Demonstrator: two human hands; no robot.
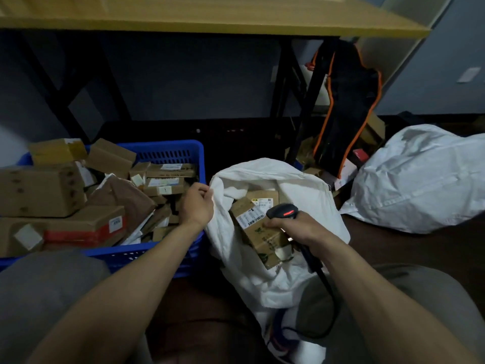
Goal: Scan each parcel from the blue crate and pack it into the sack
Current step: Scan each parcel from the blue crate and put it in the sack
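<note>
We see the left hand pinching the white sack by its rim, holding the mouth open. The right hand grips the black scanner. A labelled cardboard parcel lies inside the sack mouth, against the right fingers. The blue crate, full of boxes, sits just left of the sack.

The dark floor carries everything here. An open white sack sits slumped on it, mouth upward. Touching the sack's left side stands a blue crate, heaped with cardboard parcels. Right of the sack, a little apart, lies a second white sack, full and bulging. Behind the sack black metal legs stand on the floor, and a black bag with orange trim leans upright against them, with loose cardboard boxes at its foot.
</note>
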